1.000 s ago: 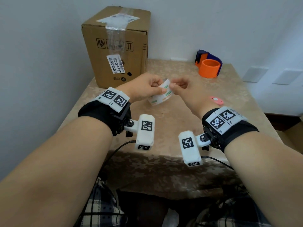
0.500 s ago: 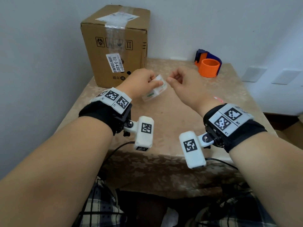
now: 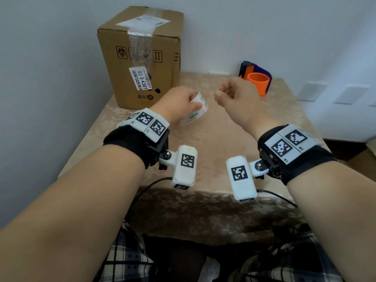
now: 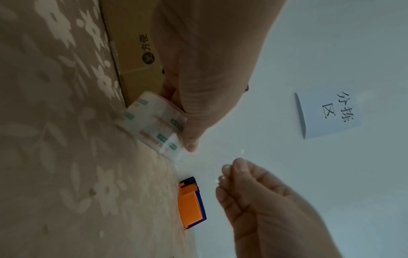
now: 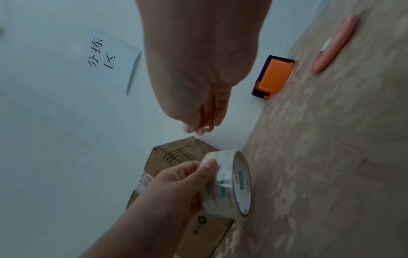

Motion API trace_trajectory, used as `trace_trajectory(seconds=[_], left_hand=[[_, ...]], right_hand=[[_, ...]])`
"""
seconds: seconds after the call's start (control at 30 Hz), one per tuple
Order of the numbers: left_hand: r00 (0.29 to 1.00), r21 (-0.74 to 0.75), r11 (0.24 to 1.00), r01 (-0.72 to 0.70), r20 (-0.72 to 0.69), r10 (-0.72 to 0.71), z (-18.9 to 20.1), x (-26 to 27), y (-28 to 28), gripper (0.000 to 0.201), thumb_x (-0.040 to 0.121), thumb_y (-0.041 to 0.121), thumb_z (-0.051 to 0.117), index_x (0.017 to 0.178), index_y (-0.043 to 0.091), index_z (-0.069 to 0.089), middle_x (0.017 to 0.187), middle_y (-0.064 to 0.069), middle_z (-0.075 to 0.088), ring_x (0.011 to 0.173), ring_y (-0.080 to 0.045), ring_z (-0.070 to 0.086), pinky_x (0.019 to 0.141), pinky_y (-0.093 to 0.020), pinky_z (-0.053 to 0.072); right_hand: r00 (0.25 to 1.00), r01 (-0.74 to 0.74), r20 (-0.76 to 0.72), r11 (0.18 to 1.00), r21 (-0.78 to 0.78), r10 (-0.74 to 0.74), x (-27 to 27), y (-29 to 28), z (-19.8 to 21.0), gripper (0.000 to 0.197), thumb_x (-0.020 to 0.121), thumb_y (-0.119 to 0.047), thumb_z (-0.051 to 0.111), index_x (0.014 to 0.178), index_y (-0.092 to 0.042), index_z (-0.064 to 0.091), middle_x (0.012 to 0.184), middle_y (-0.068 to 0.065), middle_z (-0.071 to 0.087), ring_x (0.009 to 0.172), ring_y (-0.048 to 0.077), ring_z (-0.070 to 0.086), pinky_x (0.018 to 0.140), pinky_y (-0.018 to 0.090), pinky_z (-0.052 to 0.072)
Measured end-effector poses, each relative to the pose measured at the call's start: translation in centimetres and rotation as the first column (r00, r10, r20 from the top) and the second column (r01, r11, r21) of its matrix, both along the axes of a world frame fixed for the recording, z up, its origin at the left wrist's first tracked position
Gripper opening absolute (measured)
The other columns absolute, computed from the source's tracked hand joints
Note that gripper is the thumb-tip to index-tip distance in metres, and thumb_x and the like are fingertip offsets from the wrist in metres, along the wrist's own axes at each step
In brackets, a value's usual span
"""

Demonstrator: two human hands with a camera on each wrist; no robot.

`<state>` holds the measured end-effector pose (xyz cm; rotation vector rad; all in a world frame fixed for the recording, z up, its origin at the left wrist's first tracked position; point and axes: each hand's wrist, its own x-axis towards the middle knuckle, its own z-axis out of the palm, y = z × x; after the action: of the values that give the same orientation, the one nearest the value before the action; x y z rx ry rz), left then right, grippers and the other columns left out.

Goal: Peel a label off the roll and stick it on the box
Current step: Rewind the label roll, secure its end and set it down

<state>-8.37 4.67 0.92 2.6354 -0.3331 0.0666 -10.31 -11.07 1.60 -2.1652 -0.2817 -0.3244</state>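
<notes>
Walls (image 3: pixel 264 27): plain white, meeting in a corner beyond the hands.
Table (image 3: pixel 213 139): under the hands, with a beige flowered cloth.
Paper note (image 4: pixel 329 113): on the wall, handwritten.
Wall plates (image 3: pixel 311 91): white, right of the hands.
Light: soft, even.
</notes>
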Motion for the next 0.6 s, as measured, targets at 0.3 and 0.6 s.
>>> trace_trajectory(seconds=[0.3, 0.6], left_hand=[[0.998, -0.172, 0.985, -0.013, -0.060, 0.003, -0.56, -0.32, 0.10, 0.019, 0.089, 0.025, 0.060, 0.103, 0.015, 0.051, 0.095, -0.004, 0.057, 0.084, -0.018, 0.056, 0.069, -0.027, 0.043], [0.997, -0.314, 0.948, 0.048, -0.044, -0.065, -0.86, -0.31, 0.41, 0.018, 0.088, 0.014, 0.060, 0.107, 0.015, 0.060, 0.103, 0.000, 0.056, 0.084, -0.013, 0.053, 0.068, -0.018, 0.044]], right_hand=[[1.000, -0.006, 0.010, 1.000, 0.016, 0.006, 0.10, -0.78, -0.39, 0.030, 0.087, -0.004, 0.056, 0.100, -0.021, 0.035, 0.081, 0.019, 0.063, 0.075, 0.028, 0.063, 0.077, 0.039, 0.054], [0.994, -0.084, 0.051, 0.977, -0.197, 0.096, 0.27, -0.88, -0.23, 0.026, 0.090, -0.007, 0.056, 0.115, -0.008, 0.064, 0.095, -0.002, 0.055, 0.087, 0.010, 0.052, 0.072, 0.007, 0.040]])
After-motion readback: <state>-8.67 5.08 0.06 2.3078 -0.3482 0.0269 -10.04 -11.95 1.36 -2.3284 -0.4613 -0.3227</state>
